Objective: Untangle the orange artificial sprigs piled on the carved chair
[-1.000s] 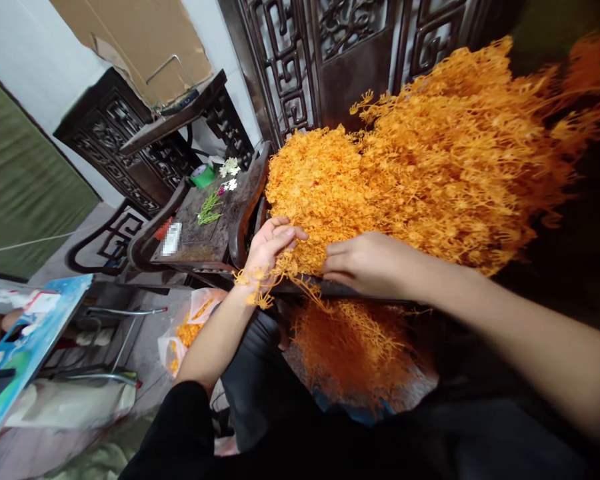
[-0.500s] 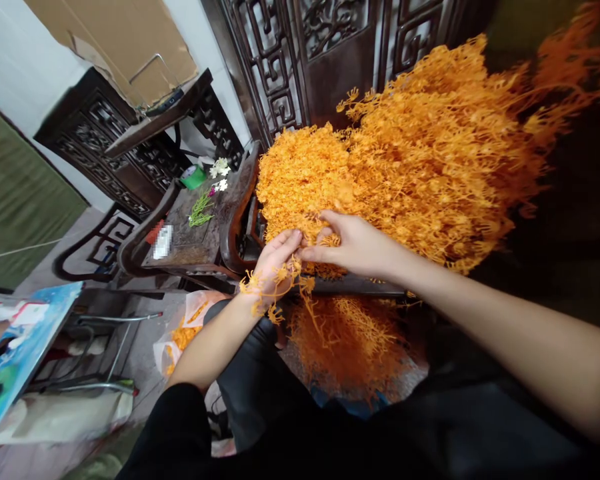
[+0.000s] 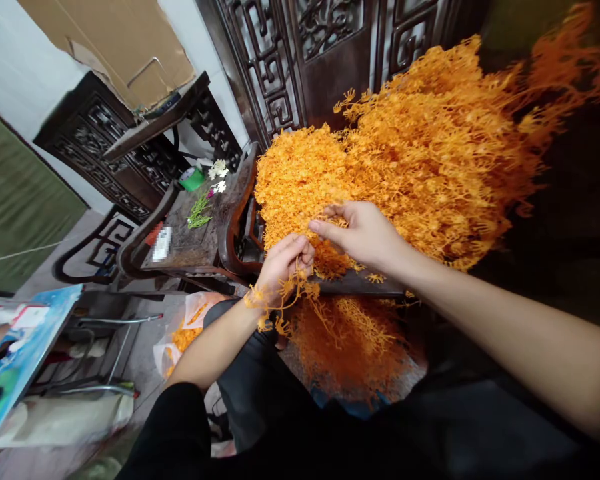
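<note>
A big heap of orange plastic flower sprigs (image 3: 430, 153) lies on a dark wooden seat in front of me. My left hand (image 3: 283, 261) is closed around a small bunch of orange sprigs (image 3: 285, 300) that dangles under my wrist. Just right of it, my right hand (image 3: 363, 233) pinches its fingertips at the near edge of the heap; what it pinches is too small to make out. A second mass of orange sprigs (image 3: 350, 340) lies lower down, over my lap.
To the left stands a dark carved chair (image 3: 195, 230) with green stems, white flowers and a green cup on its seat. A plastic bag with orange bits (image 3: 187, 330) sits on the floor. Carved wooden screens stand behind the heap. A blue box (image 3: 20, 353) is at far left.
My right hand lifted off the heap's front edge and moved up and left into a pinch. My left hand closed from loosely open around its sprigs and shifted slightly right.
</note>
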`<state>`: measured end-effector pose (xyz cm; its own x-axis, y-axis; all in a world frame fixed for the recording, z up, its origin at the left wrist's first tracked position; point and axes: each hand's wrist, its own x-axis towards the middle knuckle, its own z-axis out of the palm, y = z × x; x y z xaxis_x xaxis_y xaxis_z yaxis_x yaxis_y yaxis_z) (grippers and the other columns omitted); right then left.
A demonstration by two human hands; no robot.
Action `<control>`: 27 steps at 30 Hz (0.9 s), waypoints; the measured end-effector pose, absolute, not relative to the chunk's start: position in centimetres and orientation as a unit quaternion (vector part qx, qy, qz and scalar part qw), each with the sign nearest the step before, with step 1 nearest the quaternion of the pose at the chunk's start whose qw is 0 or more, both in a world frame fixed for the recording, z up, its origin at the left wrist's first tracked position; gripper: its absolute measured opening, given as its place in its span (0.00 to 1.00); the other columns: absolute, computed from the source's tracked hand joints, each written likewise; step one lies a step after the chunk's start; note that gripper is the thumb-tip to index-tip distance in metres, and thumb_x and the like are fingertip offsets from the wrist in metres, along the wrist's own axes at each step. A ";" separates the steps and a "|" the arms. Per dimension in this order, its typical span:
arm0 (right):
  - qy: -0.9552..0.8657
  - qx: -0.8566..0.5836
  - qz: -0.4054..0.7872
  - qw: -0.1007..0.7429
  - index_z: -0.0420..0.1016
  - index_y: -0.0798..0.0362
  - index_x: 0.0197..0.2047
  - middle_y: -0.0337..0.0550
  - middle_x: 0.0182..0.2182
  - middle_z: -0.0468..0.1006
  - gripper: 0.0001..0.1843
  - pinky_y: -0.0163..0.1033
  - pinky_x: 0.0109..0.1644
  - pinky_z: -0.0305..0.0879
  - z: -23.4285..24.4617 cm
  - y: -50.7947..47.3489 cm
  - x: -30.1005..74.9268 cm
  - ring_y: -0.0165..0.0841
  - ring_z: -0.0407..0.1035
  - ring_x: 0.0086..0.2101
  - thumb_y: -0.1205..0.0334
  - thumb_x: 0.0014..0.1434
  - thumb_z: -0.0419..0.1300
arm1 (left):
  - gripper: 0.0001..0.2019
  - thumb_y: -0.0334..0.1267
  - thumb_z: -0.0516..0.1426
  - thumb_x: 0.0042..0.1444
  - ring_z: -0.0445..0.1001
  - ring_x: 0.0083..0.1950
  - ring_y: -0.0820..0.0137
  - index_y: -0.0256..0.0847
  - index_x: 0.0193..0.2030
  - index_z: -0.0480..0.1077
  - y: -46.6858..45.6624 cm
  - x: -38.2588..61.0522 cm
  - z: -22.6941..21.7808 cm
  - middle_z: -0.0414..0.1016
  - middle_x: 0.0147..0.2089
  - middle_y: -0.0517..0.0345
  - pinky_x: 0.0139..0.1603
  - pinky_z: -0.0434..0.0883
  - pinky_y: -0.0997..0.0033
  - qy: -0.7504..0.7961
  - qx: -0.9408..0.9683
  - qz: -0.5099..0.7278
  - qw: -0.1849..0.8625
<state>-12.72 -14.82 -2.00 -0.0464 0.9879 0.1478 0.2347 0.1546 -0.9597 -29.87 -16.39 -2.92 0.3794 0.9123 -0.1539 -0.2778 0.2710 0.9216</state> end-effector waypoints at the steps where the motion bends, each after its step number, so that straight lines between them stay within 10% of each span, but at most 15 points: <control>1: -0.567 -0.507 0.454 0.465 0.73 0.53 0.31 0.40 0.22 0.73 0.13 0.40 0.28 0.57 -1.8 -14.9 -12.7 0.30 0.63 0.22 0.54 0.60 0.68 | 0.18 0.48 0.66 0.57 0.59 0.25 0.79 0.38 0.30 0.66 -16.3 -30.0 -3.1 0.64 0.26 0.63 0.26 0.59 0.77 0.374 0.450 0.424 0.691; 12: -0.428 -0.545 0.517 0.503 0.76 0.55 0.24 0.37 0.15 0.65 0.18 0.36 0.21 0.44 -3.6 -12.5 -12.9 0.25 0.52 0.16 0.53 0.58 0.71 | 0.20 0.50 0.66 0.52 0.57 0.23 0.79 0.37 0.23 0.69 -15.5 -29.6 -3.3 0.64 0.21 0.62 0.25 0.49 0.72 0.454 0.526 0.428 0.578; 27: -0.573 -0.518 0.493 0.400 0.68 0.53 0.22 0.37 0.17 0.67 0.20 0.37 0.25 0.48 -2.1 -11.0 -10.3 0.25 0.55 0.19 0.58 0.61 0.69 | 0.18 0.43 0.66 0.53 0.52 0.21 0.80 0.38 0.24 0.62 -14.3 -30.7 -2.2 0.55 0.20 0.65 0.22 0.48 0.75 0.371 0.430 0.410 0.713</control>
<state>-10.28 -10.96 -2.11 -0.1426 0.9883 -0.0533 0.1988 -0.0242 -0.9797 -30.72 -14.35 -2.20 0.3881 0.9045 -0.1769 -0.2657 0.2936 0.9183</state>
